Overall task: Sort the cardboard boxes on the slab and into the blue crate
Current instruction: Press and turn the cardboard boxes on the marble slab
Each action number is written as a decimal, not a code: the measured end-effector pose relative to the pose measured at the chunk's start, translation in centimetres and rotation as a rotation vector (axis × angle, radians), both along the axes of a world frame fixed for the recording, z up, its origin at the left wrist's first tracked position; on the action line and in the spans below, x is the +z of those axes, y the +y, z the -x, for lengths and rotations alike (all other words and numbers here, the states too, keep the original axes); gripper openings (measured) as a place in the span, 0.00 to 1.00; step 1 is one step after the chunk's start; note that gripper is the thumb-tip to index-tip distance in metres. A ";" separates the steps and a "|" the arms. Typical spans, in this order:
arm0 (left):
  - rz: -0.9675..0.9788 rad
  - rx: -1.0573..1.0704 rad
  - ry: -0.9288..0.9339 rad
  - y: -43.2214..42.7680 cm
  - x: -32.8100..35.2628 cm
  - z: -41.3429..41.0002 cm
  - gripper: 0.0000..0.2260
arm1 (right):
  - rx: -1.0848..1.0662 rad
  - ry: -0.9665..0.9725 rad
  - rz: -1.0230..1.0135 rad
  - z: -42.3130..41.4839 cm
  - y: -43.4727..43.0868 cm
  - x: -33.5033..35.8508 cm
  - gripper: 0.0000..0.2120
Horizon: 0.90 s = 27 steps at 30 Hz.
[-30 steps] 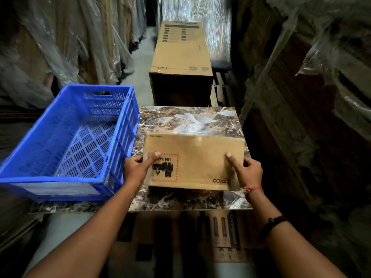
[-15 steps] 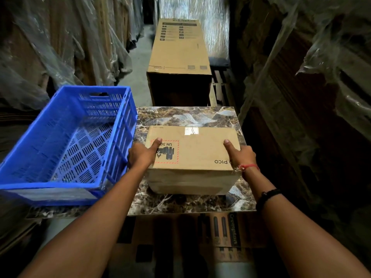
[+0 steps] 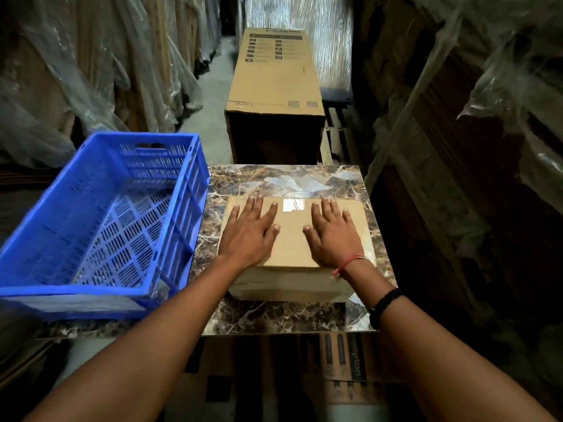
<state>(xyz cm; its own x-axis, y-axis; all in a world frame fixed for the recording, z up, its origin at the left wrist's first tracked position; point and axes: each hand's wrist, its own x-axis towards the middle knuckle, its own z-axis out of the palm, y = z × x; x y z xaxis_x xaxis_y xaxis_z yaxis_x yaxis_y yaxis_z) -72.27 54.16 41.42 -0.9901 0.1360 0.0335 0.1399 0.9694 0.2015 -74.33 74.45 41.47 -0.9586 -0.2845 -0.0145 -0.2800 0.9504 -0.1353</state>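
A brown cardboard box (image 3: 291,239) lies flat on the marbled slab (image 3: 274,318) in the middle of the view. My left hand (image 3: 251,231) rests palm down on the left half of its top, fingers straight and spread. My right hand (image 3: 332,233) lies flat on the right half in the same way. A strip of clear tape shows on the top between my hands. The blue crate (image 3: 36,287) stands on the slab's left side, touching or nearly touching the box's side of the slab, with nothing inside it.
A long cardboard carton (image 3: 275,83) lies beyond the slab's far edge. Plastic-wrapped stacks (image 3: 91,71) line the left side and dark wrapped goods (image 3: 457,147) the right. Printed cartons (image 3: 341,360) sit under the slab's near edge. A narrow floor aisle runs behind the crate.
The box was tilted up in both hands, then came down flat on the slab. My hands left its sides and now lie flat on its top.
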 end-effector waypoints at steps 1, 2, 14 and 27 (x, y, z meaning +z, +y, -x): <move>0.031 0.002 0.001 0.1 -0.3 0.0 0.26 | -0.002 -0.001 -0.014 0.1 0.1 -0.2 0.30; 0.060 0.008 -0.001 0.1 -0.5 0.1 0.26 | -0.001 -0.001 -0.023 0.1 0.2 -0.4 0.30; 0.011 -0.038 0.024 -3.5 -0.2 -2.7 0.32 | -0.004 0.034 0.320 -3.4 3.7 1.3 0.24; 0.093 -0.037 0.013 -3.4 -0.3 -4.0 0.33 | 0.066 0.070 0.135 -4.4 4.5 -0.5 0.25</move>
